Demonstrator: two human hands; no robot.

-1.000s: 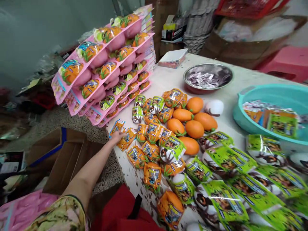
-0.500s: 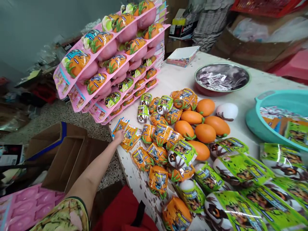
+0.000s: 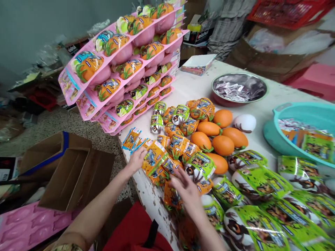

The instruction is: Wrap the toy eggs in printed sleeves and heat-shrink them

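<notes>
My left hand [image 3: 136, 159] grips one end of a flat orange printed packet [image 3: 152, 157] at the near left edge of the white table [image 3: 264, 94]. My right hand [image 3: 185, 187] hovers just right of it with fingers spread, over wrapped orange eggs [image 3: 178, 144]. Two more flat orange packets [image 3: 131, 138] lie by the table edge beyond my left hand. Bare orange eggs [image 3: 223, 144] and a white egg [image 3: 244, 123] sit in the middle.
Stacked pink trays of wrapped eggs [image 3: 123, 69] lean at the table's far left. A metal bowl of sachets [image 3: 238, 87], a teal basin [image 3: 300, 129] and green-wrapped eggs [image 3: 256, 205] fill the right side. Open cardboard boxes [image 3: 65, 167] and a pink tray [image 3: 28, 226] lie on the floor.
My left hand took hold of an orange packet and drew it nearer. My right hand came into view from below. The view shifted slightly.
</notes>
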